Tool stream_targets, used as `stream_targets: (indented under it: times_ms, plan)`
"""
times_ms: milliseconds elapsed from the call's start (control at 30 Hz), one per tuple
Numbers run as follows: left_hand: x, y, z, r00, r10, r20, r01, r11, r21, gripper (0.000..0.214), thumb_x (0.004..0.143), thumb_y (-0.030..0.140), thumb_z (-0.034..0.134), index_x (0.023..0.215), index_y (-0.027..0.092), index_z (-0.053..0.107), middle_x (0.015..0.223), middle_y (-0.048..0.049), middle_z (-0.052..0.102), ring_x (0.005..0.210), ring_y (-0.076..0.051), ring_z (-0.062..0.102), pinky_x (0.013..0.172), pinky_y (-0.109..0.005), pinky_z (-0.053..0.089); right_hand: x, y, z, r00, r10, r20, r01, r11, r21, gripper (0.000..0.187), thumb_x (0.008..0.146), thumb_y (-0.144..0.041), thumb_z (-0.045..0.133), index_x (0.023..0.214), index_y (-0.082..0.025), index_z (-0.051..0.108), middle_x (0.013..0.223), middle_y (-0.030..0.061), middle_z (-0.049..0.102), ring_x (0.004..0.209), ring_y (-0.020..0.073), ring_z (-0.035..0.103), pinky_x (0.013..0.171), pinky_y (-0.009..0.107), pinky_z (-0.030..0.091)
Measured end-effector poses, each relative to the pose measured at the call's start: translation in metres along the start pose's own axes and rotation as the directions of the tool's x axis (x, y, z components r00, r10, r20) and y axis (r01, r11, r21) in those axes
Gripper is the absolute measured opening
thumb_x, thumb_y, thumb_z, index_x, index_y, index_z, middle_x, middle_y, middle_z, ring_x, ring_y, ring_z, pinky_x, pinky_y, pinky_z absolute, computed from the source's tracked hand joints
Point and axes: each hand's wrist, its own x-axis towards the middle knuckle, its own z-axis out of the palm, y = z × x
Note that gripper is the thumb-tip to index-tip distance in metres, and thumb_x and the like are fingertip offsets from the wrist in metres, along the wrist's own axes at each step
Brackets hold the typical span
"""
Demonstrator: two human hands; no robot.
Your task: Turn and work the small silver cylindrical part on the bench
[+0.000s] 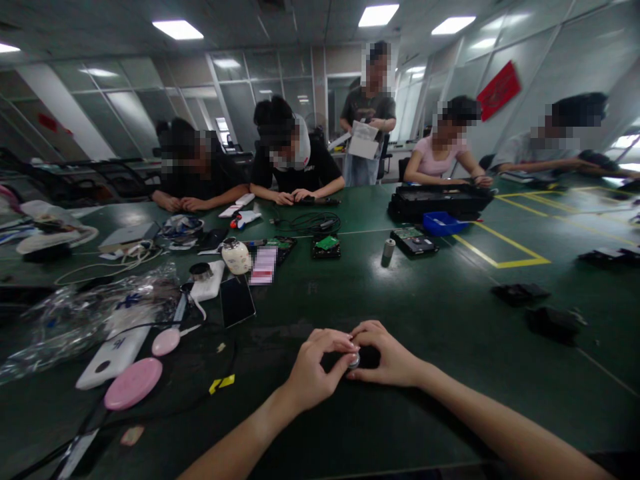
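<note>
Both my hands meet low in the middle of the green table [400, 307]. My left hand [313, 373] and my right hand [387, 357] are curled with fingertips pinched on a small round silver part [354, 361] held between them, just above a dark patch on the table. A black phone [237, 300] lies to the upper left of my hands.
At left lie a pink disc [133, 383], a white device [113, 357], crumpled clear plastic [75, 313], cables and a white jar [236, 256]. Circuit boards [326, 245], a grey cylinder [388, 252], a blue tray [443, 222] and a black case sit farther off. Several people sit opposite; one stands.
</note>
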Motion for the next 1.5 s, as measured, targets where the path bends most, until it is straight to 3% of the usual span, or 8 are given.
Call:
stream_targets:
  times_ms: [167,300,567,767,967,1133,1333,1500]
  plan:
    - [0.001,0.001,-0.003,0.999,0.04,0.009,-0.041,0.988,0.147,0.026,0.081,0.02,0.069,0.106,0.024,0.065,0.111,-0.0072,0.066,0.115,-0.026,0.054,0.099,-0.043,0.043,0.001,-0.001,-0.002,1.0,-0.018,0.02,0.018,1.0,-0.012,0.044,0.07,-0.05,0.076,0.102,-0.021,0.068,0.105,0.0086,0.062,0.107,0.0264,0.053,0.095,0.042,0.04]
    - [0.003,-0.002,-0.002,0.995,0.015,-0.1,0.003,0.983,0.182,0.024,0.073,0.029,0.078,0.092,0.021,0.066,0.095,-0.007,0.067,0.1,-0.027,0.059,0.088,-0.041,0.047,0.002,-0.002,-0.004,0.999,-0.019,0.027,0.02,1.0,-0.02,0.042,0.069,-0.051,0.077,0.097,-0.021,0.069,0.104,0.0083,0.062,0.107,0.0266,0.052,0.096,0.042,0.039]
    - [0.007,0.004,-0.001,1.0,-0.009,0.012,0.008,0.997,0.077,0.009,0.082,0.022,0.069,0.092,0.023,0.07,0.098,-0.0044,0.07,0.097,-0.023,0.063,0.09,-0.038,0.046,0.001,0.0,-0.004,0.999,-0.042,0.021,0.043,0.999,-0.026,0.044,0.07,-0.05,0.076,0.1,-0.02,0.067,0.103,0.0072,0.063,0.105,0.0246,0.054,0.097,0.04,0.038]
    - [0.008,0.003,-0.001,0.994,-0.013,-0.106,0.031,0.985,0.167,0.017,0.071,0.024,0.08,0.083,0.021,0.068,0.088,-0.003,0.072,0.093,-0.024,0.062,0.085,-0.038,0.044,0.0,0.001,-0.001,0.999,-0.044,-0.008,0.044,0.999,-0.02,0.044,0.069,-0.051,0.077,0.098,-0.02,0.067,0.101,0.0076,0.063,0.103,0.0245,0.054,0.093,0.038,0.04]
    - [0.011,0.005,-0.007,0.993,-0.007,-0.122,0.024,0.991,0.134,0.014,0.075,0.025,0.078,0.083,0.022,0.068,0.085,-0.0007,0.073,0.086,-0.021,0.065,0.083,-0.034,0.044,0.001,-0.001,-0.002,1.0,-0.029,-0.012,0.029,0.999,-0.018,0.043,0.067,-0.051,0.078,0.096,-0.02,0.068,0.102,0.0079,0.063,0.103,0.0251,0.054,0.093,0.039,0.04]
    - [0.016,-0.015,-0.025,0.973,-0.05,-0.225,0.107,0.963,0.248,0.007,0.081,0.025,0.072,0.086,0.023,0.068,0.094,-0.0013,0.071,0.093,-0.022,0.064,0.086,-0.036,0.043,0.001,-0.006,-0.005,1.0,-0.013,0.019,0.013,1.0,-0.016,0.045,0.069,-0.051,0.077,0.102,-0.023,0.069,0.105,0.0079,0.063,0.106,0.0257,0.053,0.095,0.039,0.039]
    - [0.016,-0.046,-0.029,0.972,-0.199,-0.121,0.232,0.875,0.424,0.02,0.078,0.012,0.07,0.092,0.025,0.067,0.099,-0.0011,0.072,0.104,-0.025,0.061,0.092,-0.044,0.04,0.0,-0.009,-0.006,0.999,-0.005,0.04,0.006,1.0,-0.017,0.043,0.071,-0.049,0.077,0.106,-0.025,0.068,0.107,0.0071,0.064,0.108,0.026,0.052,0.095,0.04,0.038]
    - [0.014,-0.049,-0.027,0.965,-0.216,-0.147,0.261,0.836,0.483,0.025,0.076,0.015,0.073,0.097,0.027,0.069,0.102,-0.0029,0.073,0.118,-0.03,0.054,0.097,-0.05,0.038,0.0,-0.008,-0.007,0.999,-0.013,0.043,0.014,1.0,-0.026,0.044,0.071,-0.049,0.077,0.107,-0.025,0.068,0.106,0.007,0.065,0.108,0.026,0.052,0.095,0.041,0.038]
